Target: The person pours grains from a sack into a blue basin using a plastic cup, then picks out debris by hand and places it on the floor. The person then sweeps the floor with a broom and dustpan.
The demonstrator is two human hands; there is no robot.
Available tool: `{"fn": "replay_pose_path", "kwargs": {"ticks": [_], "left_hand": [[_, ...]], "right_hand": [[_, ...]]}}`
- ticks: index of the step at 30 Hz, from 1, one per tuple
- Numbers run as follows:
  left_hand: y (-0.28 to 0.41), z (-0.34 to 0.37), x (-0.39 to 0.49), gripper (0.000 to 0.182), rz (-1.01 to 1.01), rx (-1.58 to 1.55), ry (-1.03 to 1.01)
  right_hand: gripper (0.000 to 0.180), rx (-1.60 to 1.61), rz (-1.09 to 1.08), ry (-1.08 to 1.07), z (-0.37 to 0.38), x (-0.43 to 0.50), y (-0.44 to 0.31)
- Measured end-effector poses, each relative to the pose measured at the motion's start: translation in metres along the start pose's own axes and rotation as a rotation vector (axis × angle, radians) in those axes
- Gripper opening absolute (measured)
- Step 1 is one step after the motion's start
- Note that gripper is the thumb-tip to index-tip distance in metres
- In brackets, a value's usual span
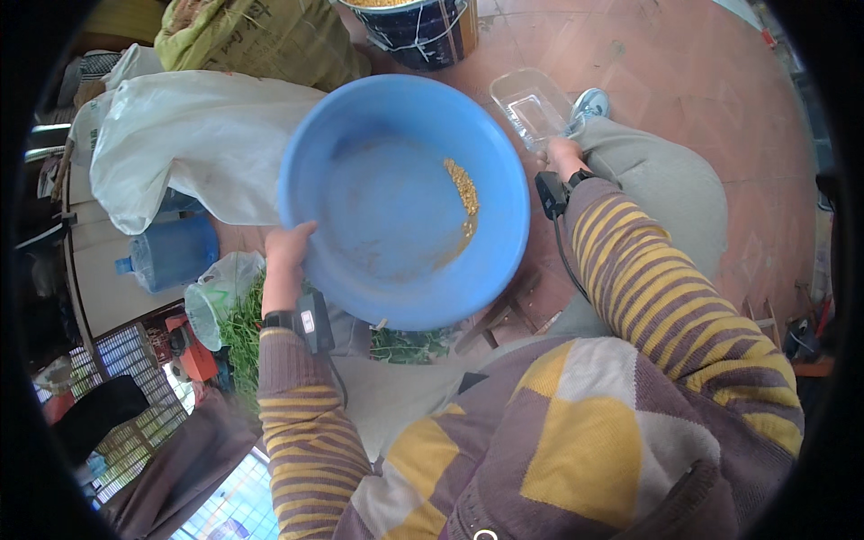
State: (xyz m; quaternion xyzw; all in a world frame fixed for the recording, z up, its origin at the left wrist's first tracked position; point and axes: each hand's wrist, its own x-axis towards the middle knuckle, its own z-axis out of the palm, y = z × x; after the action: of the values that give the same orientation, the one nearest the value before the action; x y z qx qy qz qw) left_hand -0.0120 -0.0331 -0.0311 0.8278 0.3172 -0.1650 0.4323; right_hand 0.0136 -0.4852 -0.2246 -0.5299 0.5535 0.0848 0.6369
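Note:
My left hand [288, 248] grips the rim of a large blue plastic basin [378, 202] at its left side. A small strip of yellow grain [463, 187] lies along the right of the basin's bottom, with brownish dust below it. To the right of the basin, my right hand [561, 156] holds a clear plastic tray [536, 108] by its near end. No contents are visible in the tray. Part of the right hand's fingers is hidden behind the wrist and tray edge.
Beyond the basin stands a dark bucket [425, 37] of yellow grain with a wire handle. White sacking [196, 148] and a full woven sack [270, 40] lie at the left. A blue water jug [174, 253] and a bag of greens [226, 297] are nearer. Red tiles [675, 81] floor the right.

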Motion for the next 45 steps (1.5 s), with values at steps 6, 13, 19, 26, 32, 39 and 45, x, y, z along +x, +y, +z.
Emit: {"fn": "replay_pose_path", "kwargs": {"ticks": [6,13,19,26,32,39,45], "left_hand": [[-0.001,0.001,0.001,0.047,-0.037,0.029,0.096],[0.004,0.006,-0.005,0.049,-0.034,0.042,0.168],[-0.005,0.008,-0.004,0.047,0.032,0.034,0.203],[-0.019,0.010,-0.009,0.040,0.156,0.099,0.277],[0.014,0.016,-0.022,0.034,0.200,-0.082,0.154],[0.038,0.027,-0.030,0.032,0.187,-0.133,0.192],[0.032,0.028,-0.027,0.034,0.198,-0.125,0.211]], "right_hand": [[0.021,-0.081,-0.012,-0.191,0.016,0.055,0.016],[0.033,-0.170,0.045,-0.256,0.024,0.048,0.015],[0.022,-1.055,-0.695,-0.022,0.032,-0.011,0.030],[0.025,-1.509,-0.879,-0.425,0.081,-0.040,0.058],[0.027,-1.489,-1.262,-0.544,0.126,-0.020,0.074],[0.026,-1.691,-1.233,-0.606,0.123,-0.011,0.104],[0.022,-1.881,-1.244,-0.886,0.075,-0.028,0.134]]}}
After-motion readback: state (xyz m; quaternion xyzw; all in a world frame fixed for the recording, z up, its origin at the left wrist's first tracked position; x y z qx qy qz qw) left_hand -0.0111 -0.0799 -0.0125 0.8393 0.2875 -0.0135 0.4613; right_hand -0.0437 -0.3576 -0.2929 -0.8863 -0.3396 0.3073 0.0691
